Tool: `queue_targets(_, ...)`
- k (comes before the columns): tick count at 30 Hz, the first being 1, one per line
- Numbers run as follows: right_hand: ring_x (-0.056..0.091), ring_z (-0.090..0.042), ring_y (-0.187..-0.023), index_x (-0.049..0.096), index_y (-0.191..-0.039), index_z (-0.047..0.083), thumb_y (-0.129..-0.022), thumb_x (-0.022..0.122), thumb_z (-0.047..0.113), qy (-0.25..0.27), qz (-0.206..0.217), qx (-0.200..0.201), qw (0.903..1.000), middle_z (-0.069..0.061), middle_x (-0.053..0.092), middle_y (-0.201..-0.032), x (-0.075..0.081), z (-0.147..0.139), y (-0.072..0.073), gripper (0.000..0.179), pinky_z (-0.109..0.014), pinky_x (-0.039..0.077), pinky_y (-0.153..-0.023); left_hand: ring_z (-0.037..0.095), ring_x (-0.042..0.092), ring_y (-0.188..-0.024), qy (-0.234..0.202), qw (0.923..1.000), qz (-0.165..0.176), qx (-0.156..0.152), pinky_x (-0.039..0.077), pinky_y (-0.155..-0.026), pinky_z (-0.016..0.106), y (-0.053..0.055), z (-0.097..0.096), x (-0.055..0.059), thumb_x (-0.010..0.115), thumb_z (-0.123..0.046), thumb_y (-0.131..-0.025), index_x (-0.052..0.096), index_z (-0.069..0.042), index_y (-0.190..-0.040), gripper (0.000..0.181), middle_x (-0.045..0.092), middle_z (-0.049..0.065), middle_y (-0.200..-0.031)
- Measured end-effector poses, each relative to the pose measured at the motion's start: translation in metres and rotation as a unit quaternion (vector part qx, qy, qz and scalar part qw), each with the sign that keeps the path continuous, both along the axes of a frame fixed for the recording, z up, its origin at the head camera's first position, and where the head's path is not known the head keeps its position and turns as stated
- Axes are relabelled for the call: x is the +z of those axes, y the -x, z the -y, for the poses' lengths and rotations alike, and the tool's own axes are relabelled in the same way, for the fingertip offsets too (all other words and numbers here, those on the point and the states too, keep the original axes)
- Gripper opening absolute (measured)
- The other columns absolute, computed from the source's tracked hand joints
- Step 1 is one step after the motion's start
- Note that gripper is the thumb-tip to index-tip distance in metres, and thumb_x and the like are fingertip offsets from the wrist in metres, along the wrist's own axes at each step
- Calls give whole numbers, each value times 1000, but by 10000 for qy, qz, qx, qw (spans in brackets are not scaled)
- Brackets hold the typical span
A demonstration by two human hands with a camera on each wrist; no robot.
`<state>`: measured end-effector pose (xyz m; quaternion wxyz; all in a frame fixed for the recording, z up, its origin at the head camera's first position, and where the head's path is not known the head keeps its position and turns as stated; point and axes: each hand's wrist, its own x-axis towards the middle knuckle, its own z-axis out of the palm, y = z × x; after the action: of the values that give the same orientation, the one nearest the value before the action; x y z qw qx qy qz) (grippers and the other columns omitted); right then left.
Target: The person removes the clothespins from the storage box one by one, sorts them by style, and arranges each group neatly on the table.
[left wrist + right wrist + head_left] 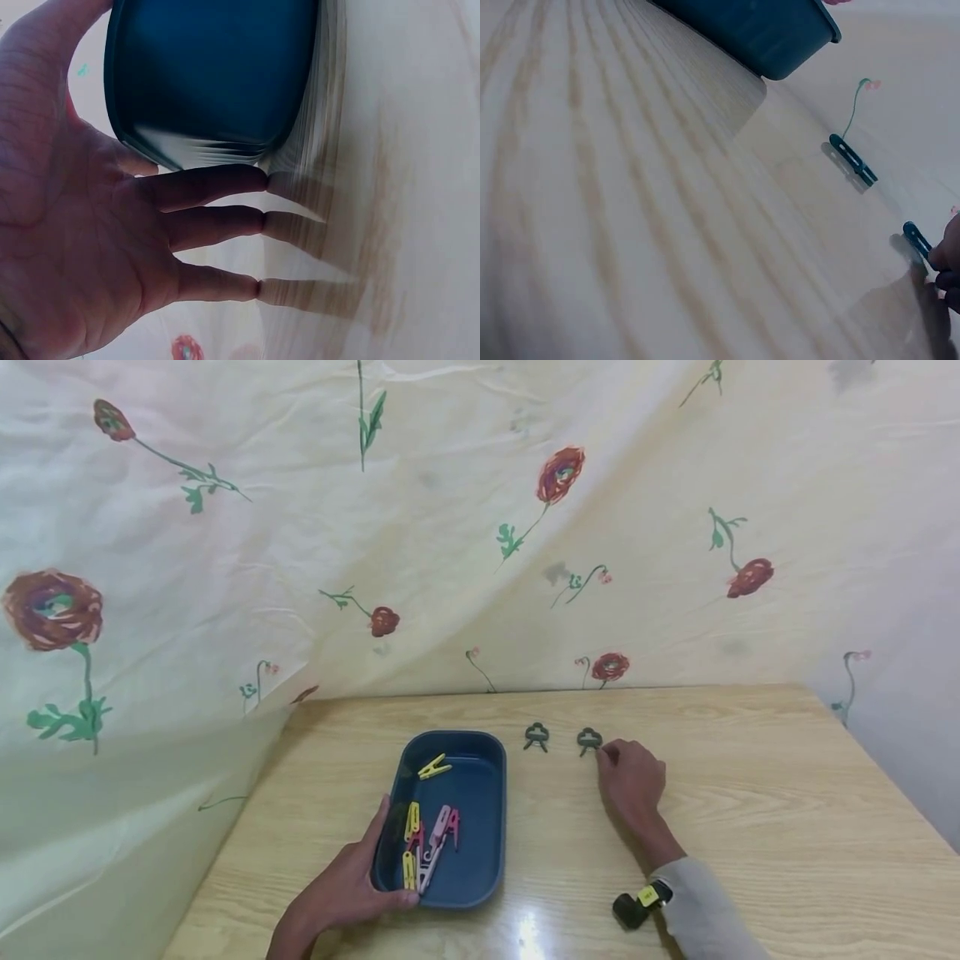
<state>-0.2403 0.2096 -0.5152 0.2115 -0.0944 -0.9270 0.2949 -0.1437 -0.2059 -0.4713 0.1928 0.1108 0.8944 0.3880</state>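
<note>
My left hand (pixel 341 881) rests against the left side of a dark blue tray (pixel 491 827), its thumb at the near rim. In the left wrist view, straight fingers (pixel 214 229) reach down to the table beside the tray wall. Yellow and pink clothespins (pixel 441 827) lie inside the tray. My right hand (pixel 633 781) pinches the near end of a dark green clip (pixel 589 738) with a rounded, lobed top and two legs. The right wrist view shows that clip (pixel 915 238) partly hidden by fingertips. A matching green clip (pixel 536 736) lies to its left.
The wood-grain table (pixel 757 827) extends to the right of my right arm. Behind it hangs a flowered cloth (pixel 450 527). A black strap with a small device (pixel 637 906) sits at my right wrist.
</note>
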Motion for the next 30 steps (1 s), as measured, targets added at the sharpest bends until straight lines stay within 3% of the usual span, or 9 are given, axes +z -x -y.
queue_targets(8,61,-27,-77,75,-98,3,-96,66,20,44,3,-68,10000,-10,68,-82,-7,3,6,19,-44,42,-73,27,48,-124,-93,10000,3,30,33,-108,60,0,4,-1,84,-51,-74,-5,-19,-161,128,39,18,-153)
queue_targets(16,59,-29,-83,73,-104,-1,-96,65,20,168,151,-226,9995,-13,66,-89,-12,2,3,23,-43,41,-72,24,49,-120,-278,9996,-32,-39,33,-108,57,0,5,-5,86,-49,-73,-5,-21,-161,130,41,16,-152)
queue_targets(30,56,-30,-86,71,-107,-2,-97,63,25,499,14,-296,9983,-15,62,-92,-7,5,1,29,-45,40,-76,20,51,-118,-345,9993,-152,-21,34,-109,55,3,5,-7,85,-47,-75,-5,-22,-161,128,44,13,-150)
